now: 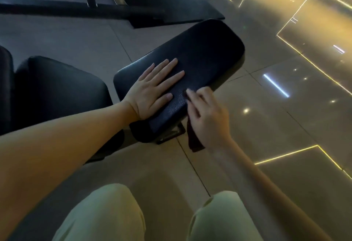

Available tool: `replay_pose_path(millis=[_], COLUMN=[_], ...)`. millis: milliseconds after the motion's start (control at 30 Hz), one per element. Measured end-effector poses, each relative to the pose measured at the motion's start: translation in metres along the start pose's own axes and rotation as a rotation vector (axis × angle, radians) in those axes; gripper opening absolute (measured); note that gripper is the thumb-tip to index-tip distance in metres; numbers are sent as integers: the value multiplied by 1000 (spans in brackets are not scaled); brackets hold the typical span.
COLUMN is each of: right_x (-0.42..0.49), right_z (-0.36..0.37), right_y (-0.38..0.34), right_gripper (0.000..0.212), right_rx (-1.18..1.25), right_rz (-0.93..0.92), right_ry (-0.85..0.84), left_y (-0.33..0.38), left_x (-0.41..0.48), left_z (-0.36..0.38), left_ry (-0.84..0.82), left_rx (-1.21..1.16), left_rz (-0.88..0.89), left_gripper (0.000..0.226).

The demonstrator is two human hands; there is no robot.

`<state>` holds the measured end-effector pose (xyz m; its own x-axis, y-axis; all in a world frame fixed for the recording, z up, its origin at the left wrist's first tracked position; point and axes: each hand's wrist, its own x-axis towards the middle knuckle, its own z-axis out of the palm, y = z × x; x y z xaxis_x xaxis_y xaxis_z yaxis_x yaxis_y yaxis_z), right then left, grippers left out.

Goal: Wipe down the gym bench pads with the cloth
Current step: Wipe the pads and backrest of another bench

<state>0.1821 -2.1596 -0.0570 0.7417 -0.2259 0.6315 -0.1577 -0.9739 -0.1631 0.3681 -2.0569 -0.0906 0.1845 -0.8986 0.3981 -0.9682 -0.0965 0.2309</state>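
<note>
A long black bench pad runs diagonally from the centre toward the upper right. My left hand lies flat on its near end with fingers spread and straight. At the pad's near right edge, my right hand grips a dark reddish cloth. Its fingertips touch the pad's edge, and the cloth's loose end hangs below the palm.
A second black pad sits to the left, with another pad edge at the far left. A black metal frame crosses the floor beyond. Glossy floor tiles with bright yellow lines spread to the right. My knees fill the bottom.
</note>
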Motion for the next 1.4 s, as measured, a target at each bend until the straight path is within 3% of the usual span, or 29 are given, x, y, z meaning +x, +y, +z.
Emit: replay_pose_path(millis=[133, 200, 333, 467, 600, 667, 800, 933, 1033, 1133, 1267, 1400], right_x=[18, -2, -57, -31, -6, -24, -70, -50, -20, -22, -51, -45], right_z=[-3, 16, 43, 19, 9, 28, 53, 34, 20, 24, 35, 27], right_y=[8, -18, -66, -22, -7, -32, -77, -48, -21, -28, -59, -78], right_gripper=[25, 27, 24, 26, 25, 26, 27, 26, 24, 25, 28, 27], right_rx=[21, 86, 61, -3, 94, 129, 151, 38, 40, 78, 151, 377], right_rz=[230, 282, 58, -81, 193, 247, 71, -81, 66, 185, 132, 277], right_ry=[174, 171, 20, -22, 160, 151, -15, -72, 88, 138, -28, -110], left_y=[1, 1, 3, 4, 3, 2, 3, 4, 2, 3, 7, 21], left_x=[0, 0, 0, 0, 2, 3, 4, 4, 4, 3, 2, 3], left_z=[1, 2, 4, 4, 5, 6, 6, 6, 7, 8, 2, -15], left_ry=[24, 34, 33, 47, 46, 52, 43, 56, 59, 30, -58, -213], left_rx=[2, 21, 48, 50, 57, 57, 49, 56, 60, 66, 66, 178], left_rz=[1, 0, -24, -29, -50, -45, -57, -48, -45, -45, -79, -181], left_gripper=[63, 63, 63, 62, 63, 62, 62, 62, 63, 62, 62, 62])
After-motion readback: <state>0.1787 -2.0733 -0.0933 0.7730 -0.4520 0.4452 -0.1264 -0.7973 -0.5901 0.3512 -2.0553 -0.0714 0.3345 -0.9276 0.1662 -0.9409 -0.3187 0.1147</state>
